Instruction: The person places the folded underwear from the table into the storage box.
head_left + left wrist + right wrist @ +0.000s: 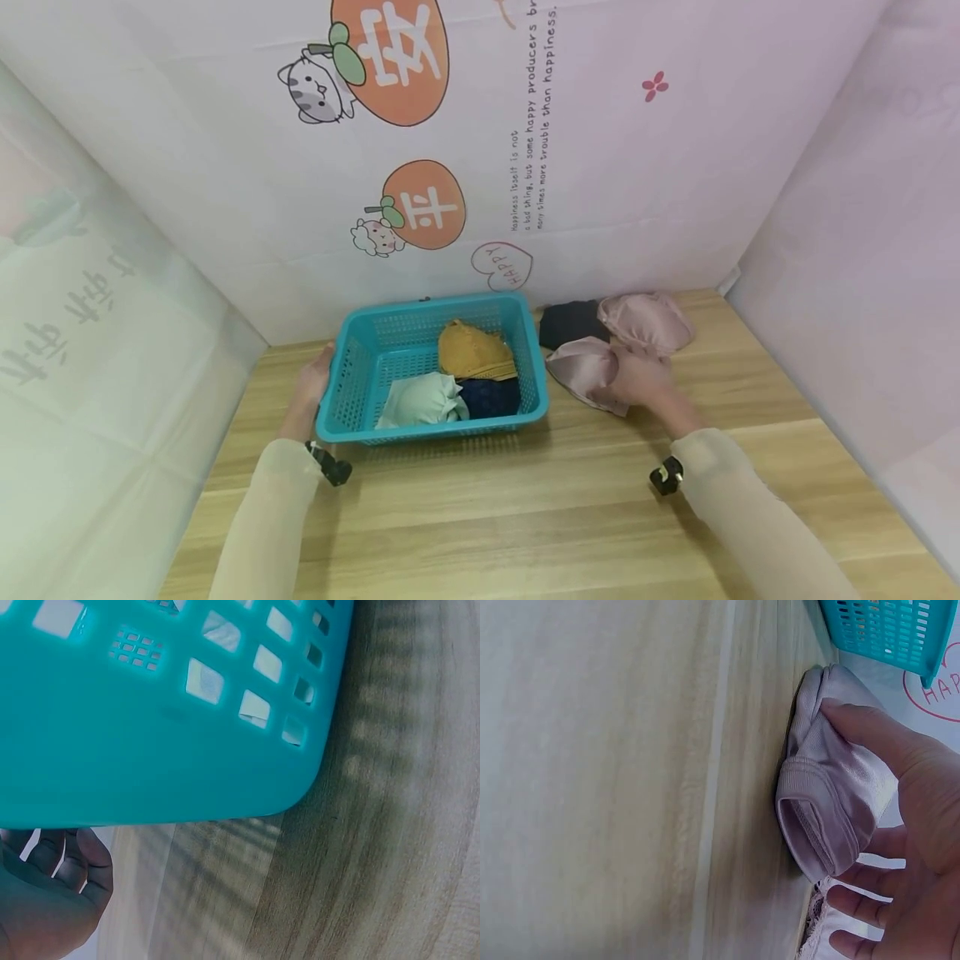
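My left hand (313,379) grips the left end of a turquoise plastic basket (531,354), its fingers bent at the rim in the left wrist view. Inside the basket lie a mustard cloth bundle (472,352), a pale mint one (423,400) and a dark navy one (489,397). To the right of the basket, my right hand (641,379) holds a folded piece of pink satiny underwear (847,765) between thumb and index finger. Its banded opening faces the camera in the right wrist view, and the other fingers are spread behind it.
Behind the held piece, a black folded cloth (572,325) and another pink satiny bundle (648,321) lie against the back wall. Printed white sheets (600,167) enclose the wooden table (480,517) at the back and both sides.
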Demonstrator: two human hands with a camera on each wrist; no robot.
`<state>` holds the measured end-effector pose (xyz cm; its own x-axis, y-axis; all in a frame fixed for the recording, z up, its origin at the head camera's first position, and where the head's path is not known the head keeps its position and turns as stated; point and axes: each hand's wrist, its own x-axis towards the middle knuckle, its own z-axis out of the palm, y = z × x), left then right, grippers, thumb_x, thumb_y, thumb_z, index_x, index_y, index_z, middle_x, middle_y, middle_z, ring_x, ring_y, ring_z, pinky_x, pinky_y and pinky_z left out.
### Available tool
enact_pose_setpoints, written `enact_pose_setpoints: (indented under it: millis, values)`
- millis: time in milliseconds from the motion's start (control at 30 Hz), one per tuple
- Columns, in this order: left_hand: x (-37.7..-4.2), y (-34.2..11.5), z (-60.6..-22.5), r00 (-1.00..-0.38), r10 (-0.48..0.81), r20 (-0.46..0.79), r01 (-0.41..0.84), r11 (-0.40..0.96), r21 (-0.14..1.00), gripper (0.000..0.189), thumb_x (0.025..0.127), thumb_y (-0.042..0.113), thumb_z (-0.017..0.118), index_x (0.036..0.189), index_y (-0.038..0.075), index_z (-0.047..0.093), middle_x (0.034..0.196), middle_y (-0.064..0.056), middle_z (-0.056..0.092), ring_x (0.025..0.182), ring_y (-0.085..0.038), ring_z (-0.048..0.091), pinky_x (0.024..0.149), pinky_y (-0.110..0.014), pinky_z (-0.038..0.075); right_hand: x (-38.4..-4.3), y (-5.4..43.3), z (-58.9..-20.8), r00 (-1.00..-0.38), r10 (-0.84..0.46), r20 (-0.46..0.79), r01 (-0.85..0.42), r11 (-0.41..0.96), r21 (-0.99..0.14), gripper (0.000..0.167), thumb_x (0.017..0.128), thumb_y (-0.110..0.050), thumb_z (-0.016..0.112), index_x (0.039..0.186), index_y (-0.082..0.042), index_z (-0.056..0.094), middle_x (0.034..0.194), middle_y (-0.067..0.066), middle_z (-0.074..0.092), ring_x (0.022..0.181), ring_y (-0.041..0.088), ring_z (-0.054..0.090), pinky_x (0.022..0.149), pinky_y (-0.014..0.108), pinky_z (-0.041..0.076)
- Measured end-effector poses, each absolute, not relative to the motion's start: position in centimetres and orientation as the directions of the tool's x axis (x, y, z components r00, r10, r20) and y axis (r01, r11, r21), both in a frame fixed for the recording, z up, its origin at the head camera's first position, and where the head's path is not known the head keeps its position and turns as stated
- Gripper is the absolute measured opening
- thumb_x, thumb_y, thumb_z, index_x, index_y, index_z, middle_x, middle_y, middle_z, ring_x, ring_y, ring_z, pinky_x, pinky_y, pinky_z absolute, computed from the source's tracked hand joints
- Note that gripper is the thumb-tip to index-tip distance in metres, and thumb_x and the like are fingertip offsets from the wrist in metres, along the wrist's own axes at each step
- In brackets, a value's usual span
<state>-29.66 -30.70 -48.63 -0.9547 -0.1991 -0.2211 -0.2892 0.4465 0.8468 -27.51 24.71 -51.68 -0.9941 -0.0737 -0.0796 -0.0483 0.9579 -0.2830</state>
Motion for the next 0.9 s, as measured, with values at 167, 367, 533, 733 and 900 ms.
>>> enact_pose_setpoints:
  millis: [167,367,533,733,900]
  values:
    - [-29.7,-30.8,-48.4,-0.958,-0.192,-0.214,-0.278,0.431,0.859,0.09,0.091,0.082,0.027,0.145,0.013,0.051,0.109,-0.008,0.064,0.083,-0.009,0.063,0.073,-0.027,0.054,-27.4,24.8,-51.3,-0.992,-0.082,-0.1,-0.051,0.958,-0.282,0.096,0.071,-0.059,0.079,0.144,-0.004,0.048,0.145,0.027,0.048,0.135,0.051,0.035,0.105,0.076,0.023]
    - [-29.7,-30.8,-48.3,-0.958,-0.18,-0.225,-0.28,0.392,0.876,0.088,0.092,0.08,0.028,0.143,0.013,0.053,0.104,-0.004,0.067,0.08,-0.006,0.066,0.073,-0.026,0.056,-27.3,24.5,-51.5,-0.994,-0.094,-0.063,-0.073,0.959,-0.275,0.088,0.072,-0.055,0.079,0.142,-0.008,0.053,0.128,0.021,0.062,0.124,0.044,0.049,0.1,0.072,0.031]
    - [-29.6,-30.8,-48.3,-0.95,-0.188,-0.25,-0.306,0.39,0.868,0.087,0.091,0.081,0.027,0.147,0.018,0.049,0.098,0.0,0.064,0.081,-0.008,0.064,0.075,-0.026,0.054,-27.0,24.1,-51.6,-0.994,-0.11,-0.006,-0.104,0.958,-0.268,0.074,0.073,-0.05,0.079,0.129,-0.004,0.062,0.105,0.017,0.07,0.109,0.043,0.058,0.095,0.069,0.036]
    - [-29.4,-30.7,-48.3,-0.949,-0.187,-0.253,-0.308,0.4,0.863,0.086,0.093,0.08,0.025,0.148,0.018,0.049,0.087,0.003,0.06,0.077,-0.009,0.062,0.073,-0.026,0.053,-26.8,23.8,-51.8,-0.99,-0.137,0.031,-0.14,0.956,-0.257,0.052,0.074,-0.046,0.078,0.108,-0.007,0.068,0.09,0.009,0.073,0.094,0.04,0.064,0.088,0.067,0.041]
    - [-29.4,-30.7,-48.4,-0.949,-0.202,-0.242,-0.305,0.4,0.864,0.086,0.092,0.08,0.026,0.144,0.017,0.053,0.09,0.003,0.063,0.078,-0.008,0.063,0.072,-0.026,0.054,-26.8,23.5,-52.1,-0.987,-0.155,0.05,-0.163,0.955,-0.249,0.045,0.077,-0.046,0.078,0.101,-0.009,0.068,0.087,0.007,0.072,0.088,0.035,0.066,0.085,0.063,0.045]
